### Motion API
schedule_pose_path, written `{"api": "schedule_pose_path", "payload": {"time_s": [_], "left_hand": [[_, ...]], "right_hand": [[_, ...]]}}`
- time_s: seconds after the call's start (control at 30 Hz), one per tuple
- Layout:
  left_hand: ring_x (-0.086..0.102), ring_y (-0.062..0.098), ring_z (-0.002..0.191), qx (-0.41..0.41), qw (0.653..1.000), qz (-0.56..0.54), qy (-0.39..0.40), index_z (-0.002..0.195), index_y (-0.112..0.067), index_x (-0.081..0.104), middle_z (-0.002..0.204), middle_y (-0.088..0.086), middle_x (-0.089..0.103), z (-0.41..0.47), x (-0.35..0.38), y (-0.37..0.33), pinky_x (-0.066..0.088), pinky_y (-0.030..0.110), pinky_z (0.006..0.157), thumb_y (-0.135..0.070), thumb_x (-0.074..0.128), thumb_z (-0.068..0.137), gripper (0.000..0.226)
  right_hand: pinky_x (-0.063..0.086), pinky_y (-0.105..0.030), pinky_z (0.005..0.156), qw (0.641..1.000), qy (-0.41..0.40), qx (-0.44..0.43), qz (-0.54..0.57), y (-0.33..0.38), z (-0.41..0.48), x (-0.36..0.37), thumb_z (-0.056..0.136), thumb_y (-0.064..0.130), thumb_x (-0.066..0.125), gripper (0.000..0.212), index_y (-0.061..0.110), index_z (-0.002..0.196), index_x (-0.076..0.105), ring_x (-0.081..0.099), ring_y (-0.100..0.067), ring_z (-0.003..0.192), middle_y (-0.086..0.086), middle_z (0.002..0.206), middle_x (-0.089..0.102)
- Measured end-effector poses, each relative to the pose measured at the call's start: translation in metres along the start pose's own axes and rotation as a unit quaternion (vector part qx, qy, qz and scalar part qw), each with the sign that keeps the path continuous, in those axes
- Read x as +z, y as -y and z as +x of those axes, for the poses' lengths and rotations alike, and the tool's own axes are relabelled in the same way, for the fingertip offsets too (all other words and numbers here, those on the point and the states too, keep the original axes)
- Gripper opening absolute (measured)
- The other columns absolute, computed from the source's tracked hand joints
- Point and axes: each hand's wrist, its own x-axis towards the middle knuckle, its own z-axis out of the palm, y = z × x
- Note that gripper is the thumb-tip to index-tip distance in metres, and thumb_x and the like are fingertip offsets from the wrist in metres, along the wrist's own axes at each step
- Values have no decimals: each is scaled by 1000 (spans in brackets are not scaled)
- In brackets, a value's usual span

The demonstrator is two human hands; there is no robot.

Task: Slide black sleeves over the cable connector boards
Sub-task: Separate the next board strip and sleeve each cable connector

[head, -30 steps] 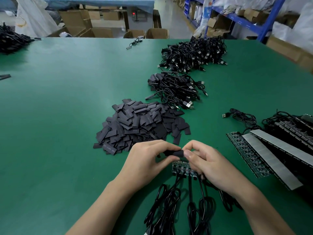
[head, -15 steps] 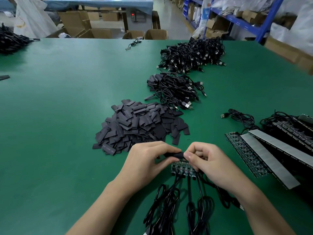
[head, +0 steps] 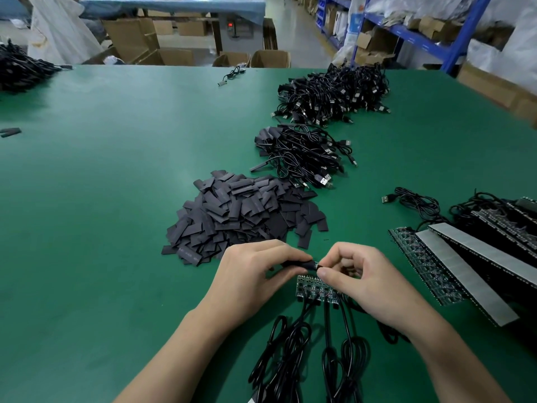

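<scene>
Green matting covers the wide bench [head: 116,199], with warehouse shelving far behind. At the near edge the left hand [head: 252,274] pinches a black sleeve [head: 303,264] between thumb and fingers, and the right hand [head: 366,280], fingers curled, pinches its right end. Whether a board is already inside is hidden. A row of connector boards [head: 315,289] lies just nearer, beside the sleeve pile [head: 241,219]. If the flat sleeve is not squeezed open, a board corner could snag and buckle it

The table [head: 116,199] is plain green, and the heaped sleeves [head: 241,216] are black. The small boards [head: 315,289] look dark green, the cables [head: 302,154] black, and the shelf frame [head: 465,27] blue.
</scene>
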Motion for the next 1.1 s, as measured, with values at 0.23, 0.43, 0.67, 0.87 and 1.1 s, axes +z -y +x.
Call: {"api": "schedule_pose_path", "payload": {"time_s": [0.23,0.43,0.67,0.87,1.1], "left_hand": [[72,7,88,58,996,66,-12,106,-21,80,101,-12,76,1,-1,1,59,31,70,-31,77,93,16],[72,7,91,73,993,86,-18,108,-22,79,103,-12,76,1,2,2,59,30,73,-32,77,94,18],[71,8,91,73,993,78,-41,107,-23,80,102,-11,74,0,6,3,59,31,74,-34,79,92,18],[68,4,84,-30,994,2,-107,115,-22,77,99,-13,72,0,6,2,54,21,71,-40,80,87,33],[68,-1,82,-51,986,-4,-157,109,-20,81,98,-16,74,-1,11,2,55,19,70,-36,77,90,25]], "right_hand": [[46,-17,65,999,14,15,35,-1,1,2,97,21,71,15,30,85,73,58,-4,62,10,65,65],[44,-13,66,996,13,37,75,2,1,1,98,17,68,13,17,86,71,55,-6,60,8,61,62],[47,-16,70,995,22,36,89,6,0,2,98,18,70,21,26,79,74,57,-8,63,6,64,65],[49,-12,76,995,-2,21,101,5,0,-1,97,22,69,18,25,81,75,62,-8,67,1,66,69],[50,-14,77,993,-27,18,112,5,2,5,97,21,69,20,27,79,76,62,-9,65,1,63,68]]}}
